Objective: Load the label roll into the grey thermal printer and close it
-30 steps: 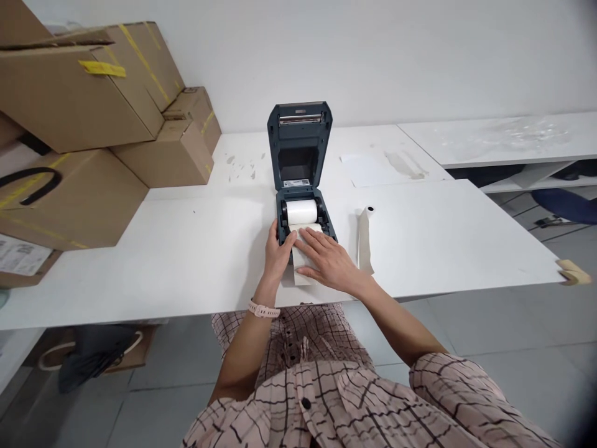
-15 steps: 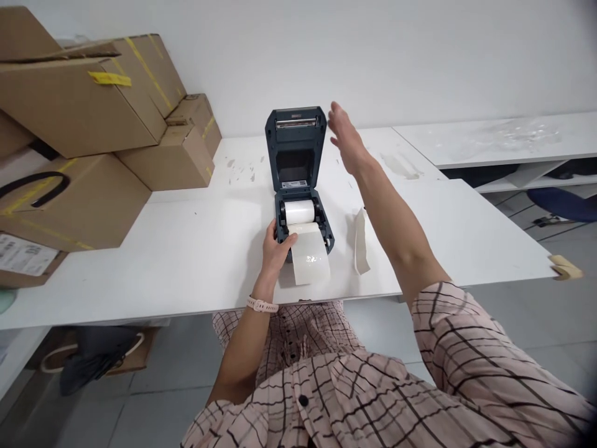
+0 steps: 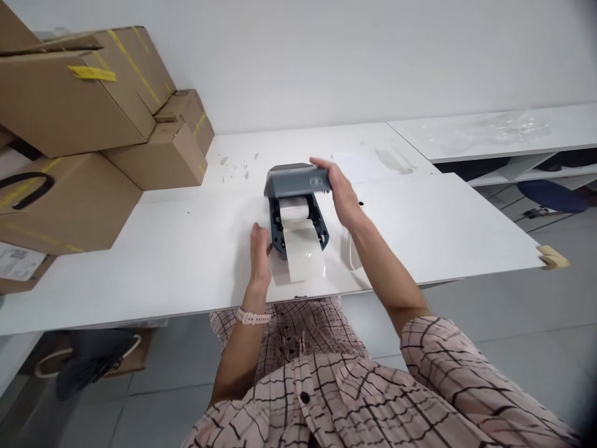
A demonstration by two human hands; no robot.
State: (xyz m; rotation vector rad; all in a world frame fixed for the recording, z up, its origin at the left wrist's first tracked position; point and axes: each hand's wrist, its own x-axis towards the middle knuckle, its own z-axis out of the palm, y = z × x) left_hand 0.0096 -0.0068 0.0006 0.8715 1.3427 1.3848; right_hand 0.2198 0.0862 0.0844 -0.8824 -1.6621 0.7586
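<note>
A dark grey label printer (image 3: 325, 239) stands near the table's front edge with its lid (image 3: 296, 181) half lowered. Inside sits a roll of white labels (image 3: 295, 210), and a strip of labels (image 3: 305, 256) runs out over the printer's front. My right hand (image 3: 342, 193) holds the lid by its right side, fingers over the top edge. My left hand (image 3: 260, 254) is just left of the printer body, thumb apart from the fingers, holding nothing. Behind my right forearm lies a small paper roll with a loose tail (image 3: 355, 254), mostly hidden.
Cardboard boxes (image 3: 69, 99) with yellow tape are stacked on the left of the white table (image 3: 205, 249). A sheet of paper (image 3: 357, 167) lies at the back right. Clear plastic (image 3: 513, 127) rests on the farther table, and a blue stool (image 3: 553, 196) stands at right.
My right hand has left the label strip, reached up to the raised lid and swung it down partway. My left hand has come off the strip and moved slightly left of the printer.
</note>
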